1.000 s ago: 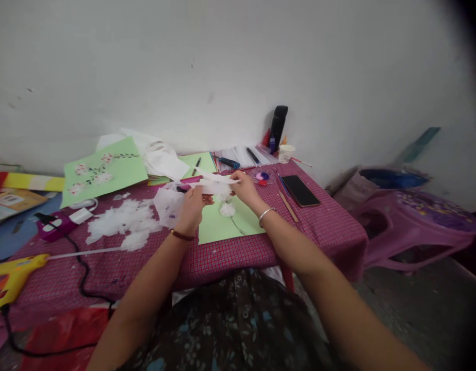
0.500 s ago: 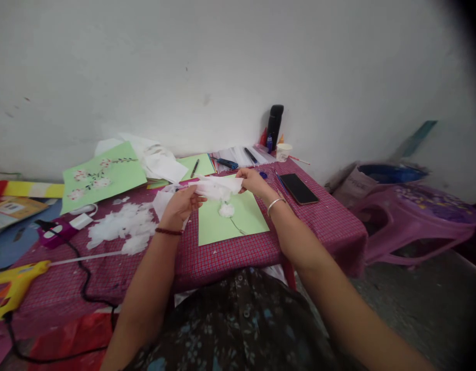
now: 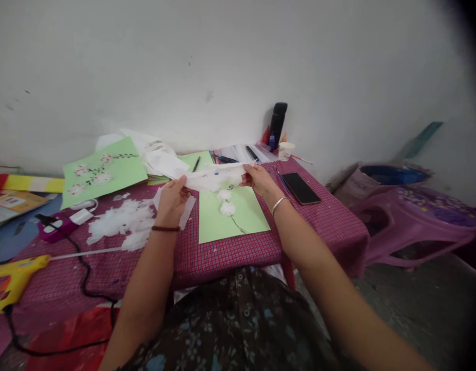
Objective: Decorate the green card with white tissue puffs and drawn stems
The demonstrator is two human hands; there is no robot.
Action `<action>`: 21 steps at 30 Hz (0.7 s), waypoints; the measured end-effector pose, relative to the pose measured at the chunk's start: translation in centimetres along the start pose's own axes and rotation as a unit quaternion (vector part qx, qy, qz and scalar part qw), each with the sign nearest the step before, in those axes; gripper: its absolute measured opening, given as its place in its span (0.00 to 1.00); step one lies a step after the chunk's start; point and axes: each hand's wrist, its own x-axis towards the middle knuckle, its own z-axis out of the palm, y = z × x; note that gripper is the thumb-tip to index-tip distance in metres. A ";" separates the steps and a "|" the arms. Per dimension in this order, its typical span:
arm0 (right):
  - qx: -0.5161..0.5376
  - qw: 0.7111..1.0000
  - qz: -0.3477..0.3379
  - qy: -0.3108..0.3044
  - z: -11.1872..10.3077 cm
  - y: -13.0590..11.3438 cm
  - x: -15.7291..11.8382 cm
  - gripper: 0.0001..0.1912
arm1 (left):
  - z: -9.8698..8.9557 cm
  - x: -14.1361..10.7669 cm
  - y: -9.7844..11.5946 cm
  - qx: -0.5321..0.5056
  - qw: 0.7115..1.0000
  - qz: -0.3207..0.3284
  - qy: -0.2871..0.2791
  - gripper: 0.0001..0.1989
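Note:
A thin strip of white tissue paper (image 3: 214,176), marked with a few dark blue spots, is stretched between my two hands. My left hand (image 3: 175,200) pinches its left end, and my right hand (image 3: 258,179) pinches the right end. Below the strip lies a light green sheet (image 3: 218,229), partly covered by it. White tissue flowers (image 3: 227,208) and a drawn stem sit on that sheet. Another piece of white tissue (image 3: 187,212) shows beside and under my left hand. Left of that hand, a loose heap of white tissue pieces (image 3: 124,222) is spread on the checked tablecloth.
A yellow glue gun (image 3: 19,278) with a black cord and a purple power socket (image 3: 54,228) are at the left. A finished green flower sheet (image 3: 102,170) leans behind. A phone (image 3: 299,188), paper cup (image 3: 286,151) and black bottle (image 3: 277,126) stand or lie right; a pink stool (image 3: 419,226) is beyond.
My hands have drawn farther apart, and the bunched tissue is now pulled out into a flatter, wider strip. More of the flowers on the green sheet shows.

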 end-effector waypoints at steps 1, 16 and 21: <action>0.008 1.000 -0.004 0.007 -0.1 0.1 0.1 0.15 | 0.0 0.0 0.1 -0.002 1.000 0.004 0.010 0.09; 0.038 0.998 -0.017 0.041 -0.7 0.2 0.7 0.15 | -1.9 1.0 2.4 0.013 0.999 -0.043 0.014 0.05; 0.049 0.997 -0.016 0.056 -0.7 0.1 0.7 0.11 | -3.1 1.1 3.3 0.030 0.997 -0.068 -0.025 0.04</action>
